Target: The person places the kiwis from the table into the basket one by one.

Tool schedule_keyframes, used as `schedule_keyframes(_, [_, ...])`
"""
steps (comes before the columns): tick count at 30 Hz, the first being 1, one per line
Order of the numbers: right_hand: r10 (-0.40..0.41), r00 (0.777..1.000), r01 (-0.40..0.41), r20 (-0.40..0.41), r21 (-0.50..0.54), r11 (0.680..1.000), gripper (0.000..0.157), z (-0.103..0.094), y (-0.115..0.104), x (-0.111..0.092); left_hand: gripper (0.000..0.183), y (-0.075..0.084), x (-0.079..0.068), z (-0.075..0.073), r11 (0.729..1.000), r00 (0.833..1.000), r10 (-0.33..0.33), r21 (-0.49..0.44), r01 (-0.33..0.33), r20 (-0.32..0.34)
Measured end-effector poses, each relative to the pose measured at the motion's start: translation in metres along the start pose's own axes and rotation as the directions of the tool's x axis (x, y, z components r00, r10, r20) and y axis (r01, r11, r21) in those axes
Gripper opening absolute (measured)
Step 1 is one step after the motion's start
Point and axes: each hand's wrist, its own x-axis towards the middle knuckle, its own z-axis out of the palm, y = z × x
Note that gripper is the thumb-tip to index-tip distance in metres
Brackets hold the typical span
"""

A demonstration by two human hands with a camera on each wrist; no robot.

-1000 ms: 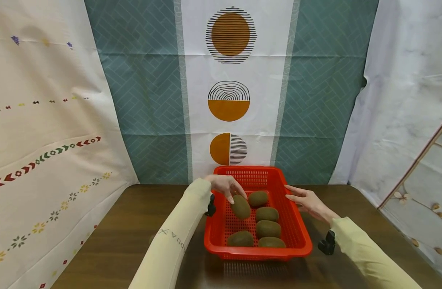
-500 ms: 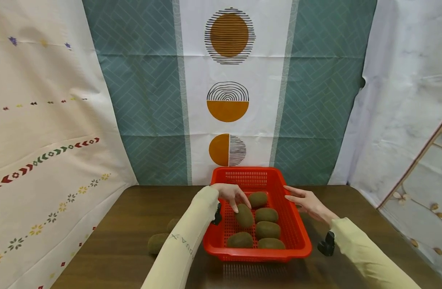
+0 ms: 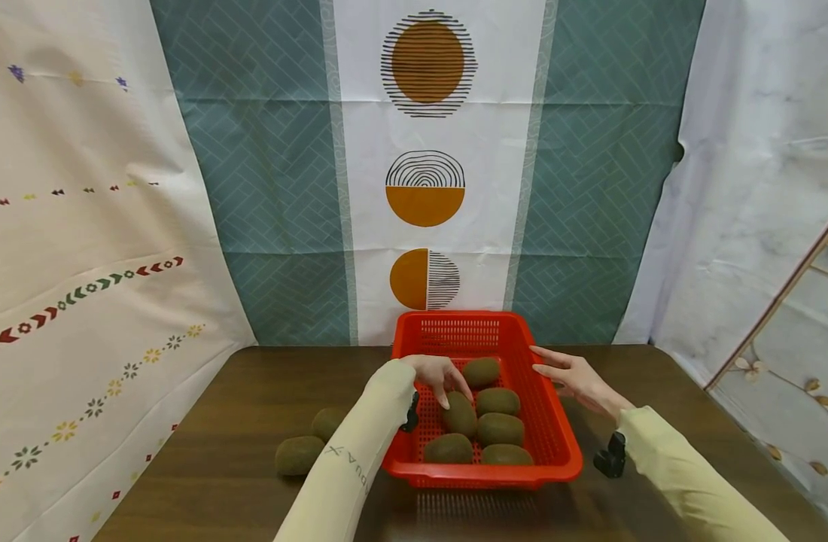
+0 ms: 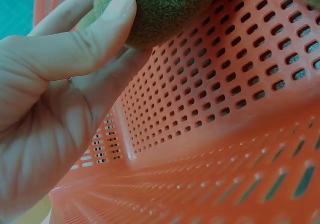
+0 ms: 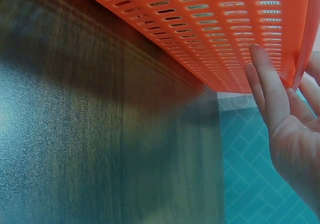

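Note:
My left hand (image 3: pixel 437 376) reaches over the left side of a red plastic basket (image 3: pixel 464 473) and holds a brown, fuzzy kiwi (image 3: pixel 459 416) low inside it. In the left wrist view, the thumb lies along the near side of that kiwi (image 4: pixel 167 13), with other fingers behind it. Several more kiwis (image 3: pixel 499 430) lie on the perforated floor, mostly on its right side. My right hand (image 3: pixel 576 379) rests at the basket's right rim with its fingers extended. The right wrist view shows two fingers (image 5: pixel 269 78) against the outer wall and others at the rim.
Two kiwis (image 3: pixel 299 456) lie on the dark wooden table (image 3: pixel 251 399) left of the basket, beside the left sleeve (image 3: pixel 349 459). Behind the table hangs a patterned curtain (image 3: pixel 272 226). Printed cloths (image 3: pixel 82 248) flank both sides.
My left hand has moved right and toward me, lowering its kiwi to the basket floor beside the others. The two table kiwis have come into view from behind the sleeve. My right hand stays put.

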Motion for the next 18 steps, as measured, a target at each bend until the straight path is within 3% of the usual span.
schedule_keyframes(3, [0.001,1.0,-0.001,0.003,0.007,1.0,0.06,-0.0002,-0.0003,0.0,0.037,0.0,0.0006,0.0025,0.999,1.0,-0.001,-0.033,0.001,-0.014])
schedule_keyframes(8, [-0.007,1.0,0.007,0.01,0.014,1.0,0.056,-0.0012,-0.0018,-0.0002,0.035,-0.0027,0.0027,0.0045,0.996,0.995,0.02,-0.085,-0.028,-0.093])
schedule_keyframes(15, [-0.013,1.0,0.013,0.012,0.011,1.0,0.055,-0.0017,-0.0003,0.0003,0.03,-0.0065,0.0061,0.0077,0.999,0.964,0.009,-0.049,-0.023,-0.265])
schedule_keyframes(18, [-0.017,1.0,0.017,0.02,-0.003,1.0,0.055,-0.0019,0.0006,0.0004,0.029,-0.0084,0.007,0.0097,0.996,0.953,-0.005,-0.086,-0.022,-0.304])
